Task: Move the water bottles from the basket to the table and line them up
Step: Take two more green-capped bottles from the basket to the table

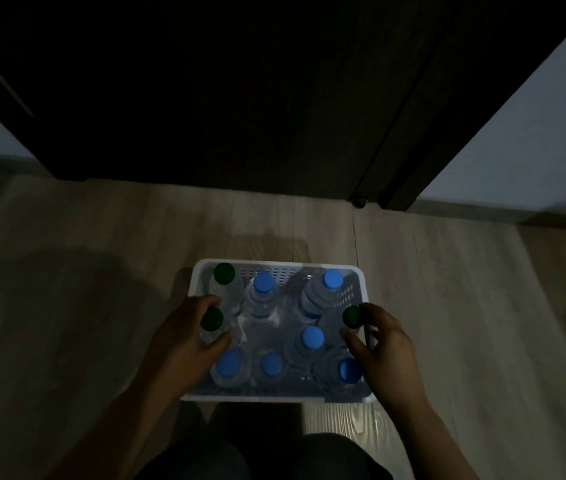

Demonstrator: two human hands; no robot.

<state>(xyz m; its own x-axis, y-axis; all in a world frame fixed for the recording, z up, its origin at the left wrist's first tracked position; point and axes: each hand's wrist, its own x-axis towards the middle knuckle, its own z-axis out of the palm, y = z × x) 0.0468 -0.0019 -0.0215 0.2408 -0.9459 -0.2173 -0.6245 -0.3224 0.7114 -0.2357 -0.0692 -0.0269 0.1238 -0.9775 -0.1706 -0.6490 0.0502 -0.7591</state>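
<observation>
Both hands are reaching down into the white basket (pixel 276 265), which is sitting on the wooden floor (pixel 67 306); no table is showing in this view. The left hand (pixel 188 336) is curling around a green-capped bottle (pixel 211 319) at the basket's left wall, fingers wrapping its neck and shoulder, so it looks clamped on it. The right hand (pixel 383 344) is closing on another green-capped bottle (pixel 352 317) at the right wall, thumb and fingers cupping just below the cap; whether that grip is fully tight I cannot tell.

Each bottle is standing upright, its long axis pointing straight up toward the camera, so the caps lie directly under the palms and the coming move is probably a vertical lift clear of the rim. Between the hands, blue-capped bottles (pixel 312 337) are standing packed close together, and a third green cap (pixel 224 273) is sitting just beyond the left hand's fingertips.

The light is dim; no brand, label or writing can be read.
</observation>
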